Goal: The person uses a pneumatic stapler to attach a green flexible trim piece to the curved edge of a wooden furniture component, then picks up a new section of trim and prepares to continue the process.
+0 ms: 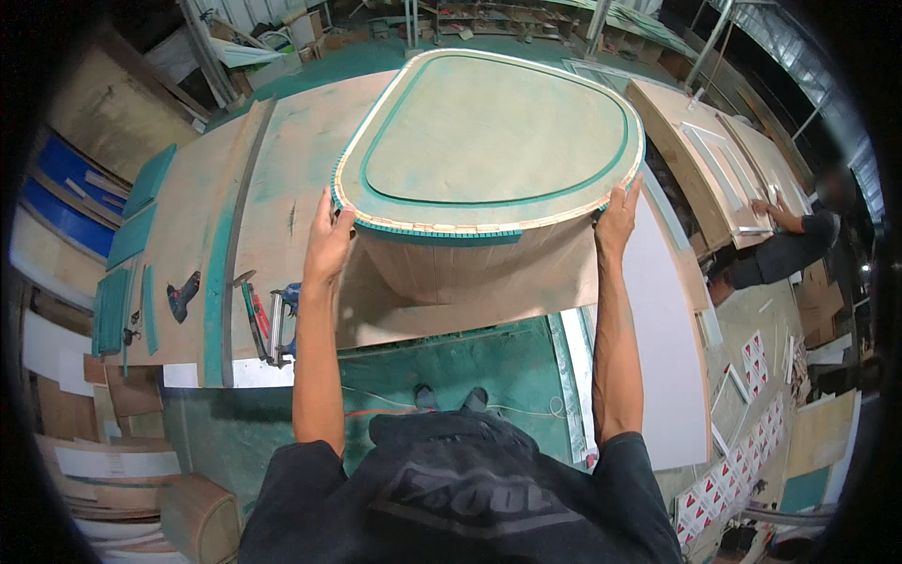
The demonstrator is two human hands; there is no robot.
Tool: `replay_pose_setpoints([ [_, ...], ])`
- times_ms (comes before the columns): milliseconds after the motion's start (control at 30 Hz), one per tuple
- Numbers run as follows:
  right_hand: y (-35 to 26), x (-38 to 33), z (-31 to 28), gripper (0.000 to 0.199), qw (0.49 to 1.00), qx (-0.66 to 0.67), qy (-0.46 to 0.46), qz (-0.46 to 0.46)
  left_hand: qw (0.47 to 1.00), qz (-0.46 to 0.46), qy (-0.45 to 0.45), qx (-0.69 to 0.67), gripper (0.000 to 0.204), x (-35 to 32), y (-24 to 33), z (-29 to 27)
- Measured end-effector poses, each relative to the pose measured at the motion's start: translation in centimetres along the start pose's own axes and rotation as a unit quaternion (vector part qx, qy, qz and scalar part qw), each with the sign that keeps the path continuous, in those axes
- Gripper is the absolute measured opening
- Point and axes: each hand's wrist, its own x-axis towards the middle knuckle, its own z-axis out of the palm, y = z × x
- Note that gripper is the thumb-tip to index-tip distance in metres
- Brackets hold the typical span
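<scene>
Left hand (327,246) at nine o'clock and right hand (615,221) at three o'clock are gripping the rounded wooden form (489,141), fingers pressing its rim, above the surface (282,169).

The drum (489,141) hides most of the board (310,160) beneath it, and its far wall cannot be seen. The left hand (328,246) and right hand (616,221) press on the drum's near rim, their palms hidden against it. Left of the drum, the nail gun (272,324) is too small to make out in detail. Right of the drum, a co-worker (799,244) is blurred and darkened near the picture's rim.
</scene>
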Motion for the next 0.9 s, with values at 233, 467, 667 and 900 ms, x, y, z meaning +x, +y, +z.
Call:
replay_pose_setpoints([
  [233, 0.2, 0.3, -1.6, 0.061, 0.978, 0.026, -0.136, 0.155, 0.990, 0.080, 0.067, 0.097, 0.070, -1.3, -0.3, 1.2],
  [467, -1.1, -1.6, -3.0, 0.063, 0.984, -0.008, -0.136, 0.114, 0.871, 0.308, 0.069, 0.377, 0.043, -7.3, 2.2, 7.5],
  [667, 0.0, -1.9, -2.3, 0.060, 0.988, -0.007, -0.105, 0.110, 0.824, 0.399, 0.050, 0.399, 0.040, -8.6, 2.1, 12.7],
  [900, 1.8, -7.6, -3.3, 0.085, 0.962, 0.199, -0.152, 0.113, 0.791, 0.415, 0.005, 0.449, 0.042, -8.5, 3.0, 10.0],
])
